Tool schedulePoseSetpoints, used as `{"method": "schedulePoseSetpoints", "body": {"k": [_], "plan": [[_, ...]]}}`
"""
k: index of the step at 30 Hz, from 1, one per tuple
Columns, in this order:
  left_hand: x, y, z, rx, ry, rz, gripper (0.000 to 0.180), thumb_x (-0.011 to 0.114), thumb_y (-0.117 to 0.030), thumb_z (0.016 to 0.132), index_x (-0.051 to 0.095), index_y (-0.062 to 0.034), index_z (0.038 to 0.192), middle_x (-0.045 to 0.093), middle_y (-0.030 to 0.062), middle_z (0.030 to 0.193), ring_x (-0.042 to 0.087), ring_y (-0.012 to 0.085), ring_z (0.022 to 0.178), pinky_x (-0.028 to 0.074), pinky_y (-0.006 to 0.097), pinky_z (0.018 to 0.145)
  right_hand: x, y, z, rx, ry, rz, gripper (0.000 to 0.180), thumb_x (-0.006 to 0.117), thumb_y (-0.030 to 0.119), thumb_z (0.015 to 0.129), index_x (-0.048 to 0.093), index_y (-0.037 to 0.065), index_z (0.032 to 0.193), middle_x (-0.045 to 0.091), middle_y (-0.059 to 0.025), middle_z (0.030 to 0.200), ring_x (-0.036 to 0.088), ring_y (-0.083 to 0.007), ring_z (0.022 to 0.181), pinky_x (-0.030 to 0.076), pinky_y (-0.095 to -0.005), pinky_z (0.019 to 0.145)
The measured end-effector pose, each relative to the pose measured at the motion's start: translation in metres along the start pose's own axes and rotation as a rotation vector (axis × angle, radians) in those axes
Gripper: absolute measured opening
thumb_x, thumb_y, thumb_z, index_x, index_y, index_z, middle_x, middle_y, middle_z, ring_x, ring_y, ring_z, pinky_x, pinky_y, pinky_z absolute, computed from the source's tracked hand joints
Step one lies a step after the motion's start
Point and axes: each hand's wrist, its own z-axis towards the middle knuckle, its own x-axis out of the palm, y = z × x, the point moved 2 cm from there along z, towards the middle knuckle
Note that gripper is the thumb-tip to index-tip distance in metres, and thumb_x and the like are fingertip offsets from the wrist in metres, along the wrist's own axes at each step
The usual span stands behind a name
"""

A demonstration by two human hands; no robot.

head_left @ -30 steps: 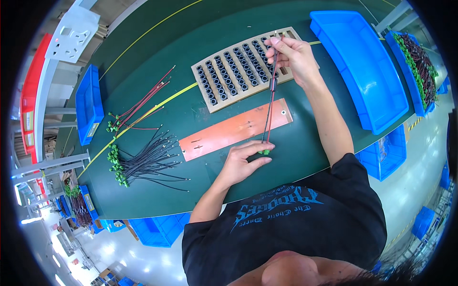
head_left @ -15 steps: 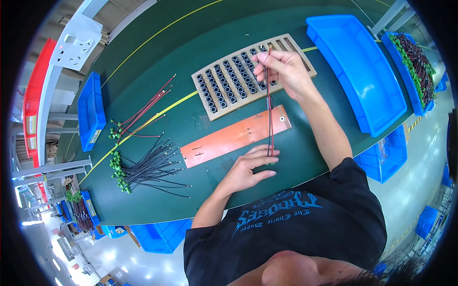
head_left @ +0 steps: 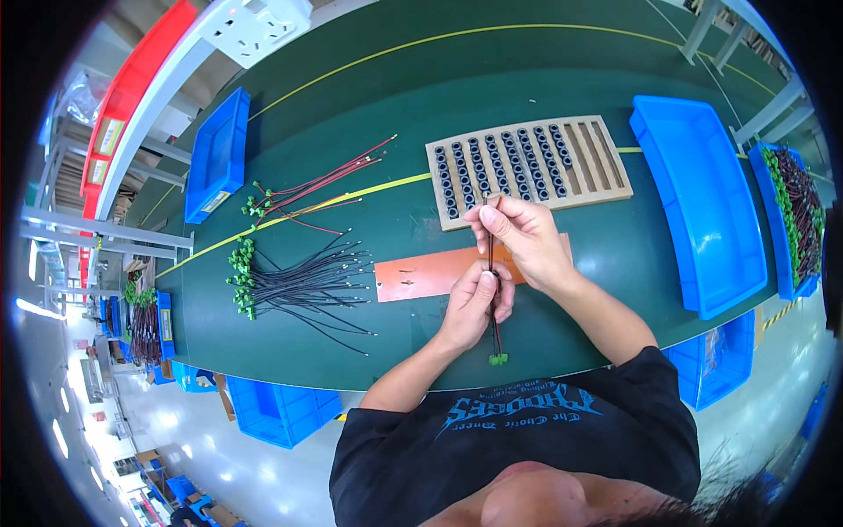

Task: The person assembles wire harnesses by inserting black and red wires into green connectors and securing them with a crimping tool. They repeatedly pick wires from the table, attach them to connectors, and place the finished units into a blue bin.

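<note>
In front of me both hands hold a thin red-and-black wire pair, with a green connector (head_left: pixel 499 358) hanging at its near end. My right hand (head_left: pixel 531 246) pinches the wires near their far tips, just in front of the wooden tray (head_left: pixel 622 186). Closer to me, my left hand (head_left: pixel 474 303) is closed around the same wires; a small dark piece shows at its fingertips, too small to make out. Below the hands lies an orange strip (head_left: pixel 417 275), partly covered by them. Rows of black ring-shaped parts (head_left: pixel 481 167) fill most of the tray's slots.
To the left lie a bundle of black wires (head_left: pixel 303 285) with green connectors and a few red wires (head_left: pixel 338 173). Blue bins stand at the left (head_left: pixel 218 158) and right (head_left: pixel 694 211); a further blue bin (head_left: pixel 795 220) holds wired parts. The table's near edge curves before me.
My right hand has come back from over the tray toward me. My left hand has risen from beside the connector and closed higher on the wires, near the right. The view has shifted.
</note>
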Motion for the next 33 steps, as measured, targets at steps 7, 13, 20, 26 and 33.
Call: {"method": "schedulePoseSetpoints", "body": {"k": [7, 13, 20, 26, 33], "plan": [[-0.003, 0.005, 0.004, -0.029, -0.016, -0.182, 0.037, 0.039, -0.043, 0.112, 0.052, -0.0076, 0.115, 0.05, 0.0037, 0.078, 0.036, 0.0098, 0.06, 0.031, 0.026, 0.055, -0.006, -0.013, 0.004, 0.004, -0.055, 0.016, 0.037, 0.056, 0.027, 0.109, 0.065, -0.008, 0.117, 0.049, 0.0023, 0.078, 0.044, -0.0075, 0.072, 0.047, -0.0264, 0.07], [-0.008, 0.005, 0.0, -0.066, 0.01, -0.271, 0.038, 0.04, -0.046, 0.111, 0.053, -0.0107, 0.113, 0.048, 0.0008, 0.078, 0.033, 0.0076, 0.058, 0.027, 0.024, 0.052, -0.003, -0.012, 0.008, 0.056, 0.062, -0.008, 0.03, 0.058, 0.024, 0.107, 0.069, -0.004, 0.105, 0.058, -0.0013, 0.086, 0.049, -0.0087, 0.072, 0.046, -0.0261, 0.068], [-0.009, 0.012, 0.003, -0.039, 0.053, -0.256, 0.037, 0.038, -0.048, 0.112, 0.051, -0.0147, 0.104, 0.038, -0.0048, 0.069, 0.028, 0.0068, 0.054, 0.022, 0.024, 0.047, -0.008, -0.029, 0.008, 0.014, 0.045, 0.205, 0.022, 0.055, 0.023, 0.109, 0.06, 0.004, 0.099, 0.051, 0.0, 0.07, 0.048, -0.0118, 0.065, 0.043, -0.0296, 0.065], [-0.027, -0.014, 0.006, 0.105, -0.026, -0.154, 0.041, 0.038, -0.05, 0.112, 0.05, -0.0123, 0.101, 0.032, -0.007, 0.066, 0.026, 0.0052, 0.051, 0.018, 0.025, 0.044, 0.013, -0.024, 0.019, -0.064, 0.004, 0.165, 0.031, 0.052, 0.027, 0.111, 0.054, 0.006, 0.089, 0.032, 0.0054, 0.064, 0.03, -0.0067, 0.058, 0.027, -0.0231, 0.055], [-0.015, -0.001, 0.01, 0.103, 0.003, -0.04, 0.043, 0.041, -0.05, 0.111, 0.052, -0.0117, 0.096, 0.032, -0.0075, 0.066, 0.025, 0.0043, 0.053, 0.02, 0.025, 0.046, 0.002, -0.026, 0.027, 0.011, -0.029, 0.256, 0.028, 0.053, 0.024, 0.11, 0.058, 0.005, 0.091, 0.033, 0.0053, 0.063, 0.028, -0.005, 0.057, 0.023, -0.0223, 0.052]]}}
